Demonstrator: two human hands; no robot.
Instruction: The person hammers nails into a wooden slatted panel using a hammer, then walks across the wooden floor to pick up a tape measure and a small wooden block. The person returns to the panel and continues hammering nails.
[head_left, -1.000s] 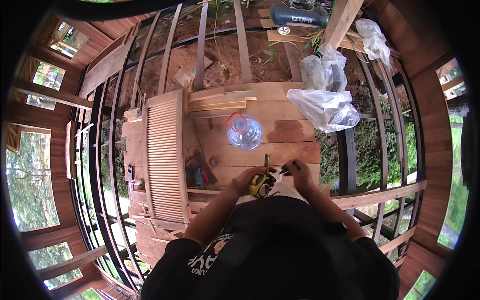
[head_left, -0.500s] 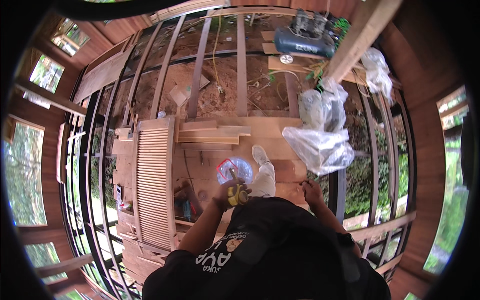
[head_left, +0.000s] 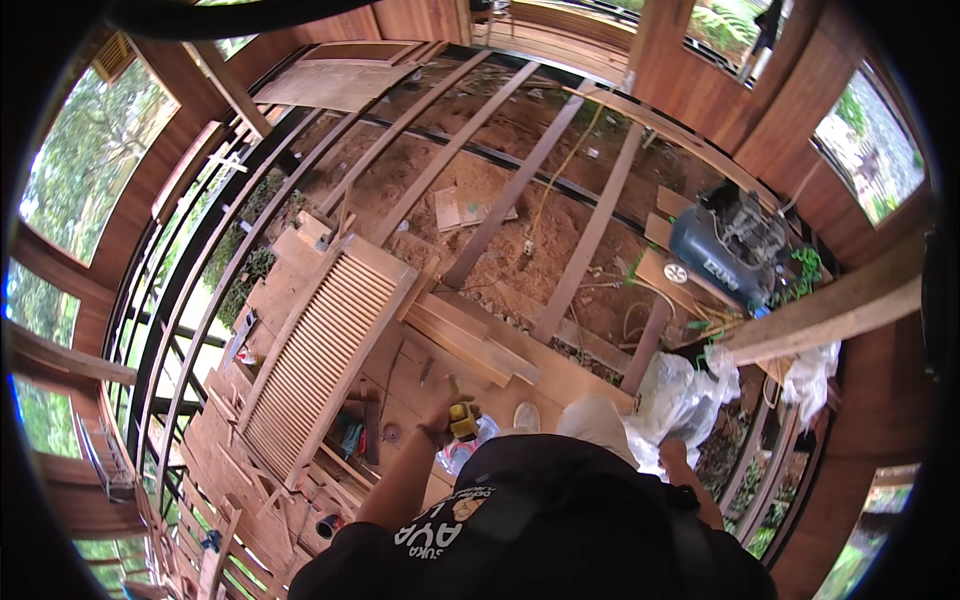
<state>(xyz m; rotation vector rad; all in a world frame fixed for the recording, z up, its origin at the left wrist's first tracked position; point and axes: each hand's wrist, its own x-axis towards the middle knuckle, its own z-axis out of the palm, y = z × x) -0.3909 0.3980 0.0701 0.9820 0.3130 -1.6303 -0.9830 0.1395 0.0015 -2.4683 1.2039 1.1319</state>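
Note:
My left hand (head_left: 437, 425) is closed round a yellow-and-black tool (head_left: 463, 421), drill-like in shape, with a narrow tip pointing away from me. Just behind it lies a clear plastic container (head_left: 472, 445), partly covered by my shirt and the tool. On the right my right hand (head_left: 676, 460) hangs low in front of crumpled clear plastic sheeting (head_left: 680, 395). Its fingers are too small and blurred to show whether they hold anything. Left of my left hand lies a slatted wooden panel (head_left: 322, 350) in a frame.
Stacked planks (head_left: 470, 335) border the board platform ahead. Past them, bare joists (head_left: 590, 235) span open soil. A blue air compressor (head_left: 720, 255) stands at far right, near a thick wooden post (head_left: 830, 325). Wood offcuts (head_left: 265, 500) lie at lower left.
My view has turned left and lifted, bringing the far wall in and tilting the slatted panel. The tool stays in my left hand. My right hand now appears lower and farther right.

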